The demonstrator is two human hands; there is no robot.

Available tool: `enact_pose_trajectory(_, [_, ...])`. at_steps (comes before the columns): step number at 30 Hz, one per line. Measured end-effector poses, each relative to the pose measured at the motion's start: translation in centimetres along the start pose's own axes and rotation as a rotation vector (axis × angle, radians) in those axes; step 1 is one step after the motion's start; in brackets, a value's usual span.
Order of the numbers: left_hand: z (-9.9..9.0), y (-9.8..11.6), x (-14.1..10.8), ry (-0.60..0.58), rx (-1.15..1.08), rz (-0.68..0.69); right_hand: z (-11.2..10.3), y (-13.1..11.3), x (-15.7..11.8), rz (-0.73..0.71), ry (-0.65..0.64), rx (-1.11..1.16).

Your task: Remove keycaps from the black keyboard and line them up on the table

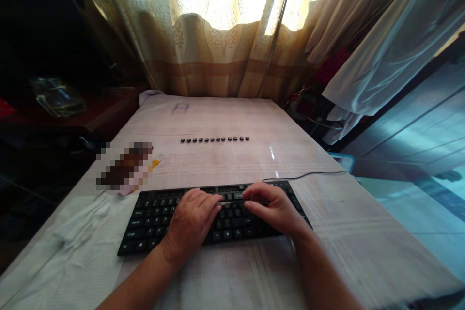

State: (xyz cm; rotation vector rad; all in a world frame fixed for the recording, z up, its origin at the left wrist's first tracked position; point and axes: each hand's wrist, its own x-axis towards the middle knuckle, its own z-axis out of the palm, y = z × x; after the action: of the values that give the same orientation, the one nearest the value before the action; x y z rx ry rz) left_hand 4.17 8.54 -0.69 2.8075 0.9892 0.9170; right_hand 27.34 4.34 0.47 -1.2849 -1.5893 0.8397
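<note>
A black keyboard [138,223] lies on the cloth-covered table, tilted slightly, under both hands. My right hand [274,206] is over its right part, with thumb and fingers pinched on a thin metal tool [233,202] that points left. At the tool's left end, the thumb and fingertips of my left hand [192,215] are pressed together just above the keys. What these left fingers grip, if anything, is hidden. Beyond the keyboard, several small black keycaps [218,139] form a straight row across the table.
A blurred-out object [127,167] lies at the left, beside a white cloth [83,223]. The keyboard cable [305,174] runs right toward a blue-edged item [343,161]. Curtains [218,53] hang behind the table [363,242]; a glass ashtray-like object [58,97] stands far left.
</note>
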Motion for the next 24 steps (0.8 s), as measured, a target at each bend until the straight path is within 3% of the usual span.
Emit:
enact_pose_trajectory(4, [-0.1, -0.1, 0.1, -0.045, -0.034, -0.03, -0.3, 0.3, 0.0, 0.14, 0.02, 0.323])
enact_pose_trajectory(9, [-0.4, 0.2, 0.2, -0.056, -0.125, -0.032, 0.5, 0.3, 0.2, 0.09, 0.02, 0.588])
enact_pose_trajectory(15, [-0.3, 0.9, 0.2, -0.052, -0.195, -0.018, 1.7, -0.5, 0.5, 0.048, -0.053, 0.385])
enact_pose_trajectory(19, [0.0, 0.8, 0.2, -0.008, -0.109, -0.021, 2.5, -0.4, 0.5, 0.154, -0.031, 0.392])
enact_pose_trajectory(24, [-0.1, 0.8, 0.3, -0.039, -0.117, -0.017, 3.3, -0.7, 0.8, 0.244, 0.034, 0.418])
